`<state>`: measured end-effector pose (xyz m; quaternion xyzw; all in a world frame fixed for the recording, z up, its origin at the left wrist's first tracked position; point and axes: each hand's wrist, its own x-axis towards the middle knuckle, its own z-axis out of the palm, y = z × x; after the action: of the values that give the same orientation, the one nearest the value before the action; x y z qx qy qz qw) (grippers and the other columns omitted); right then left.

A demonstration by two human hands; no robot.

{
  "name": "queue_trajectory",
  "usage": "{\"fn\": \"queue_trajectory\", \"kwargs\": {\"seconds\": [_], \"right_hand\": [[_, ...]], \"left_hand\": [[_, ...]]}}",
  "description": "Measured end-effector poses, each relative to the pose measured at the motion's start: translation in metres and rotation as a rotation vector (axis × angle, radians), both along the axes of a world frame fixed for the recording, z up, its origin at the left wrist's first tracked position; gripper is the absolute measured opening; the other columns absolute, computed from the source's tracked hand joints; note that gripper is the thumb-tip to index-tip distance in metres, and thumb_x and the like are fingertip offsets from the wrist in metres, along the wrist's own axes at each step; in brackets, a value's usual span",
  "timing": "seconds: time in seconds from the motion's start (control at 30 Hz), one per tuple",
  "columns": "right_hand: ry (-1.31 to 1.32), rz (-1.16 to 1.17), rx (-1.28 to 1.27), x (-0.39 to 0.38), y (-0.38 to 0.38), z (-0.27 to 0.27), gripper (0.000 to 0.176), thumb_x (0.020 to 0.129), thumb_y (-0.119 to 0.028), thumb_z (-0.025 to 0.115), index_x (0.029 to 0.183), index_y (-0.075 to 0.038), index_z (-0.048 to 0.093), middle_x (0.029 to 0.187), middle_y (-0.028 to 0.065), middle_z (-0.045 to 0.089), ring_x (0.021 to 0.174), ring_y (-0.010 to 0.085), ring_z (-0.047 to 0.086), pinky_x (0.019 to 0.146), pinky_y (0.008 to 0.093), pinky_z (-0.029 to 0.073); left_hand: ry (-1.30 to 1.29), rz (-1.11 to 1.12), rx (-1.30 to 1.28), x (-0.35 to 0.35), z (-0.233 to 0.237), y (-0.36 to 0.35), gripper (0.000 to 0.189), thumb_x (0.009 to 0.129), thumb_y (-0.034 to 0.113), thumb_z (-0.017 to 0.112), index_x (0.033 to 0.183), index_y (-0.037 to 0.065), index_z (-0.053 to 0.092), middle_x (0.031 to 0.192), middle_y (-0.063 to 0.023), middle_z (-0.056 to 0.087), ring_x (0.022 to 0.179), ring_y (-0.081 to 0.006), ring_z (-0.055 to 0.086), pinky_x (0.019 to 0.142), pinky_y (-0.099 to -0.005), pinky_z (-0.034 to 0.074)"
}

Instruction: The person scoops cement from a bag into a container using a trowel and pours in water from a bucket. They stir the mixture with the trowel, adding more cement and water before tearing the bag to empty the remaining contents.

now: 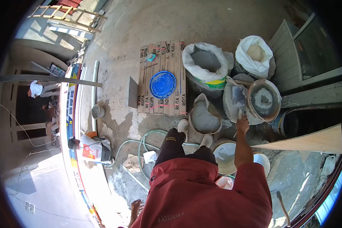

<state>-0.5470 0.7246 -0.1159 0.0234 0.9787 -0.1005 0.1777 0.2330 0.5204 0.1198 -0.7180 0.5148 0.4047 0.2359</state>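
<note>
My right hand point(242, 124) is closed around the handle of a trowel, whose flat metal blade point(239, 95) lies over a sack of grey powder point(231, 108). Just right of the blade is a round tub point(276, 110) with grey material inside. My left hand point(137, 207) hangs low beside my red top, its fingers apart and nothing in it. An open bag of grey powder point(204, 114) stands near my feet, left of the trowel.
Long boxes point(144, 93) carry a blue lid point(163, 84). White sacks point(207, 77) point(268, 66) stand behind. A green hose point(119, 146) curls left of my legs, buckets point(231, 169) right. Two people point(95, 149) point(37, 89) are at the left.
</note>
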Motion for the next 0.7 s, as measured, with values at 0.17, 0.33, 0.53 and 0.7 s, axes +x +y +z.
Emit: {"fn": "queue_trajectory", "kwargs": {"seconds": [0.17,0.33,0.53,0.7], "right_hand": [[-0.012,0.310,-0.218,-0.004,0.011,-0.037,0.045,0.086,-0.032,0.050,0.111,0.004,0.054,0.107,0.0264,0.056,0.097,0.0431,0.055,0.082,0.0521,0.043],[-0.159,-0.092,-0.767,0.027,0.009,-0.064,0.045,0.081,-0.027,0.059,0.108,0.007,0.050,0.093,0.0199,0.057,0.071,0.0281,0.060,0.051,0.0372,0.048],[-0.091,-0.229,-0.920,0.077,-0.029,0.043,0.036,0.073,-0.018,0.067,0.096,0.002,0.049,0.064,0.0070,0.052,0.044,0.0145,0.048,0.037,0.0300,0.041],[0.326,-0.143,-0.800,0.057,-0.085,0.182,0.047,0.075,-0.030,0.070,0.105,0.000,0.050,0.091,0.0203,0.061,0.082,0.0332,0.061,0.074,0.0404,0.046]], "left_hand": [[0.382,0.263,0.084,-0.051,-0.038,0.038,0.044,0.089,0.031,0.056,0.125,0.006,0.050,0.111,-0.0155,0.060,0.083,-0.0272,0.065,0.065,-0.0388,0.055],[0.181,0.370,0.057,-0.114,-0.055,0.031,0.040,0.089,0.035,0.055,0.121,0.010,0.056,0.107,-0.0106,0.063,0.085,-0.0246,0.066,0.067,-0.0379,0.056],[0.258,0.352,0.003,-0.143,-0.081,0.012,0.037,0.089,0.032,0.056,0.118,0.009,0.058,0.097,-0.0092,0.066,0.079,-0.0214,0.067,0.061,-0.0355,0.056],[0.443,-0.189,-0.177,-0.204,-0.078,-0.036,0.036,0.088,0.027,0.058,0.112,0.001,0.058,0.093,-0.0113,0.066,0.079,-0.0203,0.066,0.063,-0.0335,0.055]]}}
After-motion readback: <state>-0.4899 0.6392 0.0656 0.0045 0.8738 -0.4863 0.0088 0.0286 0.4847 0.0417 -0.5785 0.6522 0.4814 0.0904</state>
